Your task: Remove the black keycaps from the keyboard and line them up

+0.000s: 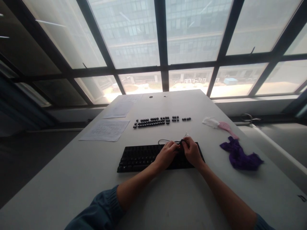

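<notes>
A black keyboard lies flat on the white table, its thin black cable looping behind it. My left hand rests over the keyboard's right half with fingers curled together. My right hand is beside it, fingers pinched around a small dark thing above the keys; I cannot make out what it is. The two hands nearly touch at the fingertips. Rows of loose black keycaps lie farther back on the table.
Paper sheets lie at the back left. A crumpled purple cloth sits at the right, with a pink brush and a white wad behind it. Large windows stand beyond the table's far edge.
</notes>
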The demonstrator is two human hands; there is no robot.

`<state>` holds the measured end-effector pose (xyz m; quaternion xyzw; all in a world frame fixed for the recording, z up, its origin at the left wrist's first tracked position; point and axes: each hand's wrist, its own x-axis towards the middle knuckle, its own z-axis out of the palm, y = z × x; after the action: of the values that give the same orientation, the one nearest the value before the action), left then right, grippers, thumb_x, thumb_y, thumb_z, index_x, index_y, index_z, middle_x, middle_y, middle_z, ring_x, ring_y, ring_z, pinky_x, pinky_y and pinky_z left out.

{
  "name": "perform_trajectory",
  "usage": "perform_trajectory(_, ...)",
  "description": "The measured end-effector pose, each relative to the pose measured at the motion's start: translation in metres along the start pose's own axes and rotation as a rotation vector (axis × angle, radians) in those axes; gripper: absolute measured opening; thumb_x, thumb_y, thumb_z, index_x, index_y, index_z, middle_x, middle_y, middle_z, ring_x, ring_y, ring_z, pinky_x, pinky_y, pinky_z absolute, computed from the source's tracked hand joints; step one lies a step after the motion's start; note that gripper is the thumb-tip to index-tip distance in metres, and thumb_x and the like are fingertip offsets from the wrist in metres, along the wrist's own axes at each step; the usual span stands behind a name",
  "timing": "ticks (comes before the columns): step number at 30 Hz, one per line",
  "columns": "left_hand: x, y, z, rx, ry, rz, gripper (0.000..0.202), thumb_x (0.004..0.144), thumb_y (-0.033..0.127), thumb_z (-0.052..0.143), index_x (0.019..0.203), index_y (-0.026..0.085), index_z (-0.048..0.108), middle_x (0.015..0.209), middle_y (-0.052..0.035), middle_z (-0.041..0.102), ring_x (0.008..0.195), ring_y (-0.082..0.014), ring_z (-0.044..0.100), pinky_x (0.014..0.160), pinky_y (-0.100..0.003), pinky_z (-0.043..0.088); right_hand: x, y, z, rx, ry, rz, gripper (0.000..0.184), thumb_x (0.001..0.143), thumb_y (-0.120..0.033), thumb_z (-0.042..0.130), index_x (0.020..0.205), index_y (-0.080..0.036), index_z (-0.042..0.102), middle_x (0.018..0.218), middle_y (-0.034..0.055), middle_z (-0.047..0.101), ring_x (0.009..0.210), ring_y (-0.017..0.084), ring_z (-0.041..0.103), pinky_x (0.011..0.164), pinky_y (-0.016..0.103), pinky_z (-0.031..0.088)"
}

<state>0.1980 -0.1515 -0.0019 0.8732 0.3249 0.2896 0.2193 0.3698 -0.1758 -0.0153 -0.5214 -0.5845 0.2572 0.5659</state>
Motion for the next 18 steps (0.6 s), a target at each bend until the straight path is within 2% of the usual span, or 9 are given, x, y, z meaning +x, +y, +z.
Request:
perform_trajectory(4,0.000,0.003,-0.002,-0.026,0.031,-0.002,0.011,0.089,0.019,0.062,0.100,0.021,0.064,0.108,-0.0067,0.061,0.107,-0.0230,0.055,0.096,-0.039,0.047,0.000,0.001,0.001,0.028,0.023,0.040,0.018,0.094,-0.040,0.051,0.093,-0.023,0.052,0.076,0.0034,0.066,0.067,0.022,0.067,0.065,0.035,0.054)
perform_trajectory(8,0.003,0.008,-0.013,-0.118,0.082,-0.053,0.015,0.089,0.021,0.063,0.103,0.021,0.067,0.095,-0.0047,0.066,0.090,-0.0190,0.061,0.085,-0.034,0.051,0.001,-0.001,0.000,0.062,0.042,0.072,0.019,0.094,-0.042,0.051,0.094,-0.023,0.052,0.077,0.0043,0.068,0.067,0.023,0.068,0.066,0.036,0.056)
perform_trajectory(11,0.013,0.006,-0.025,-0.189,0.128,-0.110,0.015,0.088,0.026,0.065,0.099,0.021,0.072,0.093,-0.0054,0.069,0.085,-0.0181,0.065,0.079,-0.031,0.054,0.002,-0.003,0.000,0.102,0.057,0.092,0.020,0.094,-0.043,0.051,0.095,-0.023,0.051,0.076,0.0047,0.068,0.066,0.024,0.069,0.065,0.037,0.056)
perform_trajectory(15,0.046,-0.015,-0.038,-0.208,0.201,-0.150,0.019,0.085,0.032,0.067,0.096,0.019,0.074,0.096,-0.0061,0.071,0.080,-0.0180,0.068,0.076,-0.031,0.057,0.002,-0.002,0.001,0.145,0.070,0.105,0.022,0.094,-0.046,0.050,0.094,-0.024,0.051,0.076,0.0048,0.069,0.064,0.024,0.069,0.063,0.036,0.057)
perform_trajectory(18,0.084,-0.040,-0.042,-0.069,0.237,-0.094,0.015,0.084,0.026,0.068,0.094,0.018,0.075,0.098,-0.0064,0.070,0.075,-0.0158,0.066,0.075,-0.031,0.056,0.003,0.000,0.002,0.157,0.071,0.103,0.023,0.093,-0.046,0.050,0.094,-0.024,0.051,0.074,0.0044,0.068,0.064,0.023,0.068,0.061,0.035,0.056)
